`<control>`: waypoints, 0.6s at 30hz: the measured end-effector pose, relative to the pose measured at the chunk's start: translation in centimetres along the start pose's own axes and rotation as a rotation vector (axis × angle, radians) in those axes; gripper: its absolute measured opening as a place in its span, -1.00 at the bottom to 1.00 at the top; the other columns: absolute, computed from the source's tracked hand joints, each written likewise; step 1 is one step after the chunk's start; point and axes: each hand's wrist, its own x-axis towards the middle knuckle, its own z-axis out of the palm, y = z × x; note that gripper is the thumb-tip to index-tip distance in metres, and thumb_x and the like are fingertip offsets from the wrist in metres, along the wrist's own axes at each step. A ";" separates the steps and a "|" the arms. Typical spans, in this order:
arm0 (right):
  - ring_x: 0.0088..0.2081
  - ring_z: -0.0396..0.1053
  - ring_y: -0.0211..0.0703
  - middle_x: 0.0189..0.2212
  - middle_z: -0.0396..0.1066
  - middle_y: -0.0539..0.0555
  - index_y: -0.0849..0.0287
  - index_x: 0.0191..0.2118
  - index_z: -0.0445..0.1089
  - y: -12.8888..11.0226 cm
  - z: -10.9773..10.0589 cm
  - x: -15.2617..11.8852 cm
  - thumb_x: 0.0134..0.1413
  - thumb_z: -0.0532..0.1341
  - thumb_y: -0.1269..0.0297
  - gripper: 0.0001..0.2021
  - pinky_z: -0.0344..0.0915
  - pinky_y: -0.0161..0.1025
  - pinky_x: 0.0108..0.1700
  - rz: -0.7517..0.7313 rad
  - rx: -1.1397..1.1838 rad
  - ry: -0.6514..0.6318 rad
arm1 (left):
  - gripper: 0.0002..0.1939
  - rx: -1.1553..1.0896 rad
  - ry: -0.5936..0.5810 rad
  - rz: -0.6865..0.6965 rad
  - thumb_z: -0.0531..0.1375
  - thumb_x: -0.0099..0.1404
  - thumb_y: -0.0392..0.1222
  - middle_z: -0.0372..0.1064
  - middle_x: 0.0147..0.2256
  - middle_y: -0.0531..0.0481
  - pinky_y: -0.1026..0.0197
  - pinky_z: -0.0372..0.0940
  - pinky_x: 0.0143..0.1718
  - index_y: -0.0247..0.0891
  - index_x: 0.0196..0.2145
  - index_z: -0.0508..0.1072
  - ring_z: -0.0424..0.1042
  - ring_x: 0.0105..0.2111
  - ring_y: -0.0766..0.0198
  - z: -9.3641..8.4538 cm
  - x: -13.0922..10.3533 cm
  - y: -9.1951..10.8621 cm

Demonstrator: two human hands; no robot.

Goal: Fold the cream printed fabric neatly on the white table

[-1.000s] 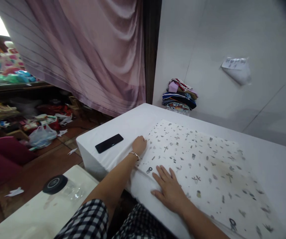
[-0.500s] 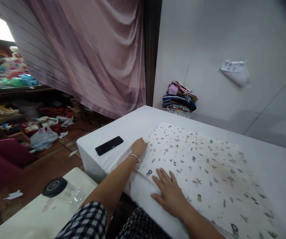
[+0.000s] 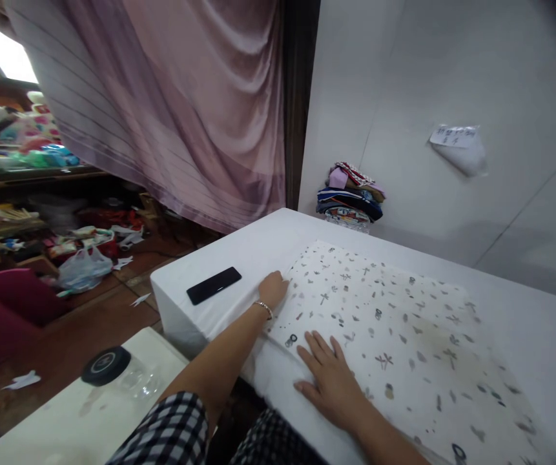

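A pale cloth (image 3: pixel 406 326) printed with small grey and brown motifs lies spread flat over the white-covered table (image 3: pixel 253 242). At its left edge, my left hand (image 3: pixel 272 292) is closed, with the fingers curled on the fabric and a bracelet at the wrist. The fingertips are partly hidden. My right hand (image 3: pixel 330 381) rests palm down on the near part of the cloth, its fingers spread and holding nothing. A black phone (image 3: pixel 214 285) lies on the table to the left of my left hand.
A lower cream surface (image 3: pixel 146 352) at front left bears a clear jar with a black lid (image 3: pixel 106 366). Folded clothes (image 3: pixel 349 197) are stacked behind the table by the wall. A pink curtain (image 3: pixel 200 110) hangs at the back; cluttered shelves and a plastic bag (image 3: pixel 85 268) are left.
The view has shifted very slightly. Both hands stay in the same places on the cloth, and the cloth and phone lie as before.
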 end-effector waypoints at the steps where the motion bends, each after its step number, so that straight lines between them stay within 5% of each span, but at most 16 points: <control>1: 0.31 -0.41 0.01 0.32 -0.33 0.04 0.03 0.27 -0.03 0.0 0.0 0.0 0.16 -0.09 -0.14 -0.38 -0.48 0.10 0.25 0.000 0.001 -0.002 | -0.77 -0.008 -0.007 -0.005 0.03 0.24 -0.08 0.39 -0.18 -0.13 0.21 0.20 -0.25 -0.25 -0.25 0.34 0.37 -0.17 0.16 0.0 0.2 0.0; 18: 0.31 -0.39 0.04 0.32 -0.31 0.05 0.02 0.26 -0.02 0.1 0.0 0.2 0.16 -0.03 -0.08 -0.40 -0.47 0.12 0.25 -0.001 0.019 -0.012 | -0.74 0.021 0.045 0.059 0.02 0.27 -0.09 0.26 -0.06 -0.11 0.19 0.16 -0.08 -0.18 -0.12 0.33 0.26 -0.03 0.17 1.3 3.1 1.6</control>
